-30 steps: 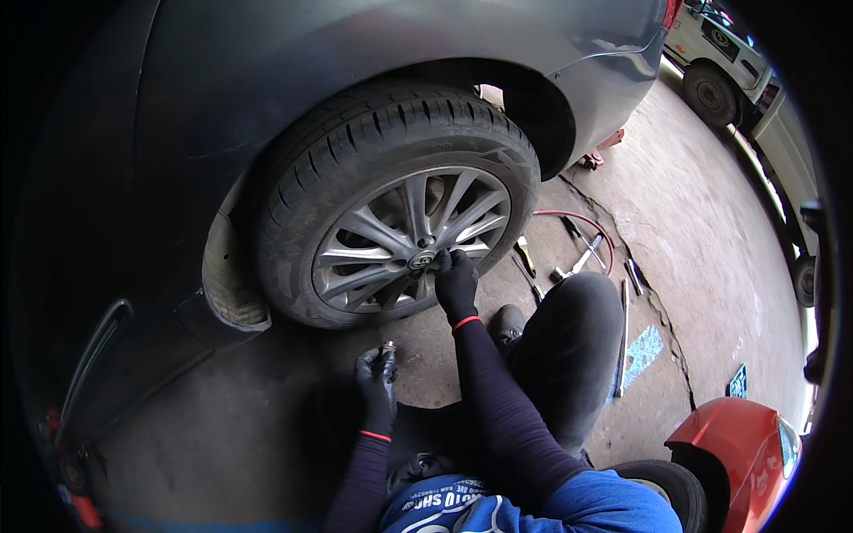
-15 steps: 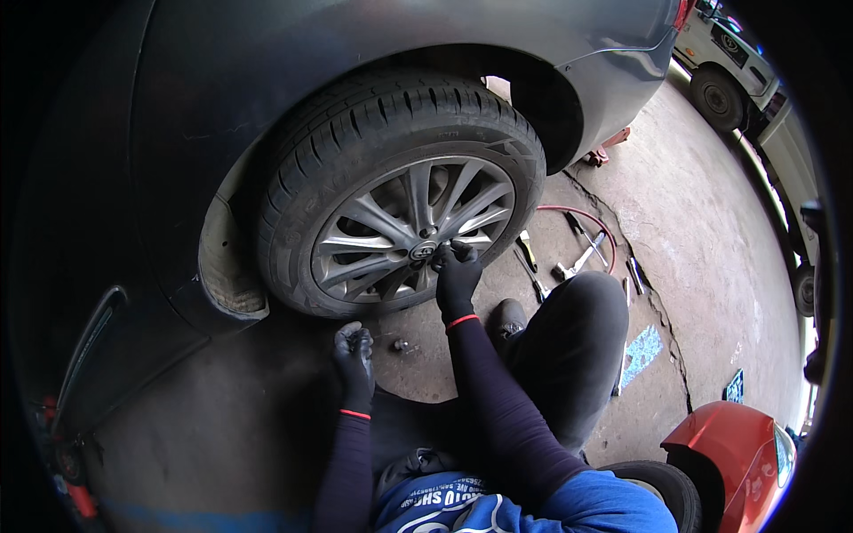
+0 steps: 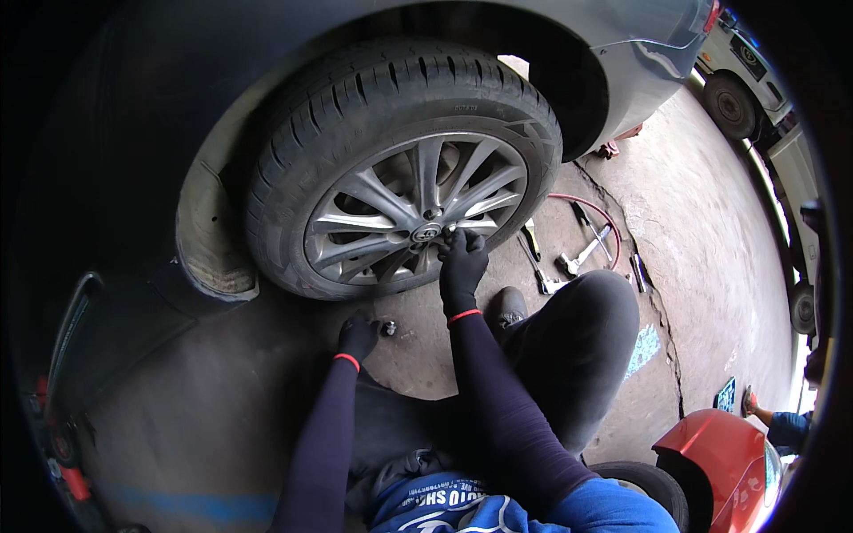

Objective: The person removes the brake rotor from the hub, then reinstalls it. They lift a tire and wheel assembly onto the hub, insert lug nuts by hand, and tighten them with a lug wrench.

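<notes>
A grey car's wheel [image 3: 404, 178], with a black tyre and silver multi-spoke rim, fills the upper middle. My right hand [image 3: 461, 262], in a black glove with a red cuff, reaches up to the rim's hub [image 3: 429, 233], its fingertips pinched on a wheel nut just right of the centre cap. Down on the concrete floor, my left hand [image 3: 358, 338], gloved the same way, is closed beside small loose wheel nuts [image 3: 389, 329], touching them. Whether it grips one is hidden by the glove. My bent right knee [image 3: 582, 333] in dark trousers is right of both arms.
Wrenches and other hand tools [image 3: 577, 253] lie with a red hose [image 3: 597, 211] on the floor right of the wheel. A red car body [image 3: 720, 457] sits at lower right, beside another person's arm [image 3: 773, 419]. A white vehicle [image 3: 746, 84] stands at upper right.
My left hand slid up the floor toward the wheel and reached the loose nuts. The right hand stayed at the hub. The view shifted closer to the wheel.
</notes>
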A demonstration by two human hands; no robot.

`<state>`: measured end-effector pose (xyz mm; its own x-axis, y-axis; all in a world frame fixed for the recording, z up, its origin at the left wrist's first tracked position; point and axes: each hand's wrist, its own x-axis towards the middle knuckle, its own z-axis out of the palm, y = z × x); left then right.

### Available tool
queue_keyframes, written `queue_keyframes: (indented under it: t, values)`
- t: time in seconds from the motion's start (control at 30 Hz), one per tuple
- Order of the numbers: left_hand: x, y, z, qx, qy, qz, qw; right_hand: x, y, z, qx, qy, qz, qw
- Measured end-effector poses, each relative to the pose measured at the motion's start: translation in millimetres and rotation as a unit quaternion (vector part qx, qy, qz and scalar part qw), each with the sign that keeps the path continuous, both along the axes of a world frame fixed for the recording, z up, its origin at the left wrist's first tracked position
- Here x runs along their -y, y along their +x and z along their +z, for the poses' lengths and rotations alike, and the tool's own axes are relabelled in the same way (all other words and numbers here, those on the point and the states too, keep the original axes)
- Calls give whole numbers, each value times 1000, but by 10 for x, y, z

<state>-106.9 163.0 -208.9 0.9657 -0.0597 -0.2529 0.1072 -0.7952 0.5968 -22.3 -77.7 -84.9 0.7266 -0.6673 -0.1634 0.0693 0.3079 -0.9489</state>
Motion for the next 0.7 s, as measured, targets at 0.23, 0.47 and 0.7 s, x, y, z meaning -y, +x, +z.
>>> queue_keyframes:
  t: [0.23,0.47,0.7]
  values:
    - [449,45,-809,-53,101,-43,993,5,-16,73,7,-171,21,985]
    - [626,-79,-1157,14,239,-86,967,-28,-56,106,0,-187,33,982]
    - [511,4,-1089,-29,110,-68,991,-1,15,26,-33,-214,37,976]
